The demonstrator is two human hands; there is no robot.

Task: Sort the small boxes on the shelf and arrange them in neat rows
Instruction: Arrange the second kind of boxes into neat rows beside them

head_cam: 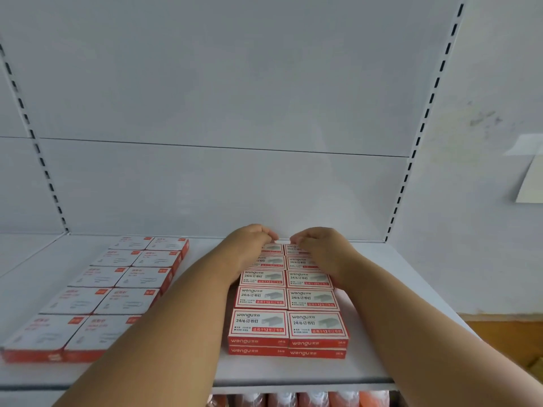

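I have both arms stretched over the white shelf [293, 373], reaching to its back edge where it meets the pale rear panel [223, 183]. My left hand [248, 245] and my right hand [318, 245] sit close together, fingers curled down over the far end of the staple boxes [289, 301]; whether they actually grip a box I cannot tell, since the fingertips are tucked out of sight.

These boxes are small, flat and red-edged, each with a white top panel printed "wengu" and "24/6", a grey staple drawing and a red strip of text. They lie in two tidy columns running front to back, sides touching, and at the front edge they are stacked two high.

To the left, well apart from them, a second block of boxes [111, 292] lies in two columns too, white-topped with small red labels and red sides, blurred so the print is unreadable.
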